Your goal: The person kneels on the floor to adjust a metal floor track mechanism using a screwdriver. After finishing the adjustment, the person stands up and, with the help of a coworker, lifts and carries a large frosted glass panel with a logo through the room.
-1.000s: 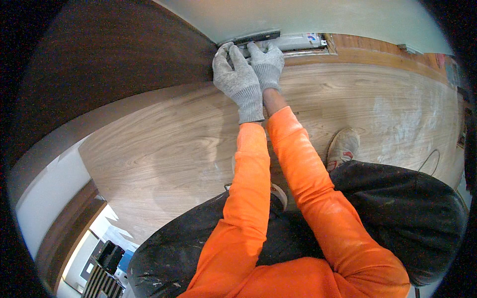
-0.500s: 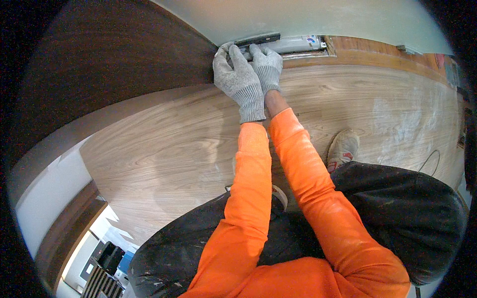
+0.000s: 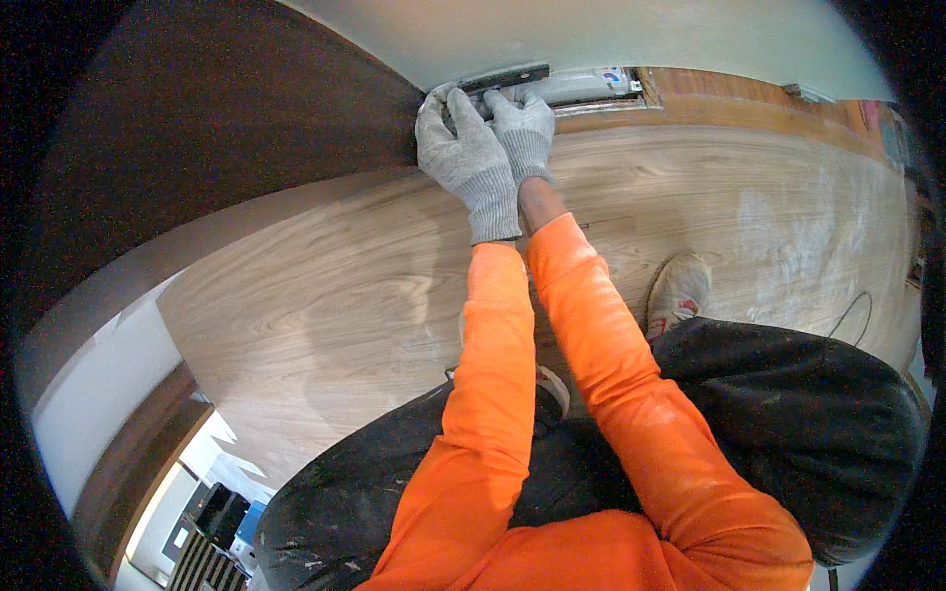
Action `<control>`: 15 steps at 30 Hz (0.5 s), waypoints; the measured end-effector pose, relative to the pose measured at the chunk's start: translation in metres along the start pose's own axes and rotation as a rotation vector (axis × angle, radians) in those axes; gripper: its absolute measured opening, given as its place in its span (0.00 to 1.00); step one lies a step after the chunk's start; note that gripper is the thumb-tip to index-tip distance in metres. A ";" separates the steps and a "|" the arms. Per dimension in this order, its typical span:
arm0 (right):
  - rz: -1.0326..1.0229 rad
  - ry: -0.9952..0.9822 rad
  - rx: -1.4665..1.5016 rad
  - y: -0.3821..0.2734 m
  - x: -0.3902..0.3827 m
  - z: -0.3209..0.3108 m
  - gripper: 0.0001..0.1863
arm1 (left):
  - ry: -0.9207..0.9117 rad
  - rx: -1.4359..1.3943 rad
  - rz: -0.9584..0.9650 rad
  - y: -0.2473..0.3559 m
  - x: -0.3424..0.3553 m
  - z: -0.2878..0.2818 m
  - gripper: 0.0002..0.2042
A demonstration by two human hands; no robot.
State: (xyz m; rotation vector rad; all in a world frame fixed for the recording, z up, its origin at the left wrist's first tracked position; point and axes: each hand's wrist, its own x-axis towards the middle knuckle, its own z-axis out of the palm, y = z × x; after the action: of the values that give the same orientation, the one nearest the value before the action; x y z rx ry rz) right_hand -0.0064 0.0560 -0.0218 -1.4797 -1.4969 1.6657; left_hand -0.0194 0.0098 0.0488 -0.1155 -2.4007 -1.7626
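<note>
Both my hands wear grey knit gloves and meet at the foot of a frosted glass panel (image 3: 641, 34), close to a dark wood panel. My left hand (image 3: 461, 148) has its fingers curled at the end of a black metal fitting (image 3: 517, 76) on the glass's lower edge. Just right of it, my right hand (image 3: 522, 130) is closed, fingertips pinched together over a long silver metal box (image 3: 586, 89) set into a floor recess. Whatever lies between my fingertips is hidden by the gloves.
The dark wood panel (image 3: 246, 108) rises close on the left. Wood-look flooring (image 3: 365, 266) carries whitish dust at right, and a thin dark wire loop (image 3: 855, 317) lies there. A small metal fitting (image 3: 810, 94) sits farther along the glass's edge. My shoe (image 3: 680, 291) rests on the floor.
Both hands keep nearly the same pose by the silver box. The whole view has shifted slightly; nothing has visibly been taken up or let go.
</note>
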 end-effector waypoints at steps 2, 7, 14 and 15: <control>-0.048 0.034 -0.091 0.003 0.001 0.001 0.21 | 0.003 0.016 0.011 0.001 0.001 0.000 0.11; -0.368 -0.086 -0.530 0.003 0.011 0.000 0.22 | 0.011 -0.011 -0.004 0.001 0.004 0.002 0.11; -0.056 -0.032 -0.033 -0.006 -0.006 -0.002 0.20 | -0.006 -0.044 -0.020 0.000 0.004 0.003 0.10; -0.051 -0.013 -0.059 -0.006 -0.008 0.000 0.20 | 0.001 -0.044 -0.011 0.000 0.005 0.003 0.10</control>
State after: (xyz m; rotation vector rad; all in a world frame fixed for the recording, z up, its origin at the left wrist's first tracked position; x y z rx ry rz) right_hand -0.0055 0.0515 -0.0129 -1.4517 -1.5902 1.6176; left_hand -0.0242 0.0122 0.0486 -0.1067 -2.3674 -1.8205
